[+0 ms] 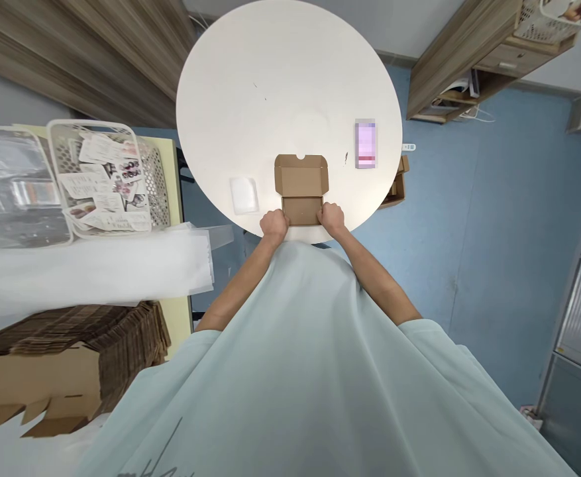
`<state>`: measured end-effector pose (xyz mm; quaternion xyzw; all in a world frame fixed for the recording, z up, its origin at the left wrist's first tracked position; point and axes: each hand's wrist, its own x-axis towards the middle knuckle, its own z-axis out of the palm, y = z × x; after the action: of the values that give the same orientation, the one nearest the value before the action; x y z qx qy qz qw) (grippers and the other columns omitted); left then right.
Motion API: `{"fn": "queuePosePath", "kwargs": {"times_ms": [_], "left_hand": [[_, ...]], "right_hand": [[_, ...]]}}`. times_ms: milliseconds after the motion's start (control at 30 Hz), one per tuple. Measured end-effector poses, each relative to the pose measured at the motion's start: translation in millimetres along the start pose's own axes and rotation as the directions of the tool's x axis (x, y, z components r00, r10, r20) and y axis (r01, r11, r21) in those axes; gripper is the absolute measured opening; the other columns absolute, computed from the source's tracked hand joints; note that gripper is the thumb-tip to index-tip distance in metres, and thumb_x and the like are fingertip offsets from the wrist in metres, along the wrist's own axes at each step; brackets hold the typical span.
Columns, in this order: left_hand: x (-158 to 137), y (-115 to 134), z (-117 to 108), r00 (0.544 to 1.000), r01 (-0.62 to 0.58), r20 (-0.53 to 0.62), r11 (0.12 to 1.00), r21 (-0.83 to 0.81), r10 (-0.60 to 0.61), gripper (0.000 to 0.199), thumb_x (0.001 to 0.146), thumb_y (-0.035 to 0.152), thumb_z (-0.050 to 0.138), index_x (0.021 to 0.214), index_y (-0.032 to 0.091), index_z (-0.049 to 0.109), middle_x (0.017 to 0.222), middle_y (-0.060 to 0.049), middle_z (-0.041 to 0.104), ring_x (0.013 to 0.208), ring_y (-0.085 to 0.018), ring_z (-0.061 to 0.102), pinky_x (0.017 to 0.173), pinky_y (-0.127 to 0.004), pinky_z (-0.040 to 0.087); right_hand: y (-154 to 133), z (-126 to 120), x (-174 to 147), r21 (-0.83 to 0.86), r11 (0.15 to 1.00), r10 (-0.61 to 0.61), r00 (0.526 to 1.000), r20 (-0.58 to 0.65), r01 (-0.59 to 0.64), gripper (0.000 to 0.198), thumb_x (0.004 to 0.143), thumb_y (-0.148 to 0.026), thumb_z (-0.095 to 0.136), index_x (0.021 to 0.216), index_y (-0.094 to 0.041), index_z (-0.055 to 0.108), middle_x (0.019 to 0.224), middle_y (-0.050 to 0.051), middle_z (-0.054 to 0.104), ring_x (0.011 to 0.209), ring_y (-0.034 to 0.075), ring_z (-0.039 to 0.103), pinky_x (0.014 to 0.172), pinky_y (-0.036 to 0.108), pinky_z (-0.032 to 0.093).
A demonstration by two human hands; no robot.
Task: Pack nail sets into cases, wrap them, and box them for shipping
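Sitting at the near edge of the round white table (290, 79), the little cardboard box (301, 189) is open (lid up). The left hand (273, 226) grips its 9 o'clock side, the right hand (332, 218) its 3 o'clock side. A white packet (244, 195) lies at 9 o'clock.

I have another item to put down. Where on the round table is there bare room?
Bare: the round table beyond the cardboard box. Crowded: the near edge, with white packet, left hand, right hand, and phone at right.
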<state>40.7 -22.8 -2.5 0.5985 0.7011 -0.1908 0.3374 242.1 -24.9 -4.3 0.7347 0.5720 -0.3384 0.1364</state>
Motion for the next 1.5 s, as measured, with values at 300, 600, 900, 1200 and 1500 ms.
{"fn": "queuePosePath", "kwargs": {"times_ms": [300,600,900,1200,1500], "left_hand": [[9,-51,-23,0.973,0.038,-0.212,0.968,-0.247,-0.093,0.044,0.117,0.056,0.044,0.112,0.023,0.072,0.121,-0.015,0.080,0.122,-0.036,0.074,0.108,-0.045,0.056],[65,-107,-51,0.892,0.286,-0.193,0.841,-0.459,-0.409,0.060,0.084,0.038,0.096,0.131,0.016,0.064,0.138,-0.025,0.075,0.141,-0.048,0.068,0.117,-0.059,0.057],[50,-91,-46,0.905,0.129,-0.306,0.876,-0.464,-0.295,0.041,0.089,0.025,0.084,0.127,0.020,0.068,0.138,-0.014,0.075,0.129,-0.032,0.074,0.120,-0.046,0.057],[-1,-86,-56,0.883,-0.372,-0.463,0.721,-0.584,0.080,0.051,0.096,0.028,0.070,0.146,0.018,0.071,0.150,-0.012,0.074,0.138,-0.030,0.070,0.115,-0.039,0.059],[-3,-42,-57,0.833,-0.549,-0.286,0.642,-0.535,0.474,0.052,0.102,0.035,0.070,0.152,0.022,0.072,0.149,-0.013,0.071,0.139,-0.034,0.066,0.111,-0.047,0.061]], "right_hand": [[14,-13,-16,0.058,0.996,0.066,0.997,-0.042,-0.064,0.045,0.117,-0.054,0.053,0.124,-0.014,0.071,0.121,0.029,0.079,0.120,0.044,0.076,0.101,0.052,0.062],[32,-22,-50,0.180,0.978,0.125,0.988,-0.089,-0.108,0.035,0.117,-0.052,0.053,0.109,-0.022,0.070,0.109,0.019,0.082,0.107,0.038,0.077,0.091,0.046,0.060],[34,-29,-61,0.208,0.974,0.111,0.990,-0.090,-0.091,0.029,0.117,-0.045,0.056,0.105,-0.022,0.070,0.109,0.017,0.083,0.110,0.038,0.078,0.093,0.046,0.060],[10,-53,-47,0.471,0.824,-0.222,0.945,-0.241,0.314,0.033,0.109,-0.043,0.071,0.134,-0.021,0.072,0.137,0.012,0.080,0.126,0.030,0.076,0.109,0.044,0.062],[-10,-49,-23,0.621,0.669,-0.380,0.906,-0.187,0.409,0.042,0.093,-0.055,0.084,0.118,-0.021,0.080,0.112,0.007,0.082,0.108,0.029,0.077,0.099,0.044,0.063]]}}
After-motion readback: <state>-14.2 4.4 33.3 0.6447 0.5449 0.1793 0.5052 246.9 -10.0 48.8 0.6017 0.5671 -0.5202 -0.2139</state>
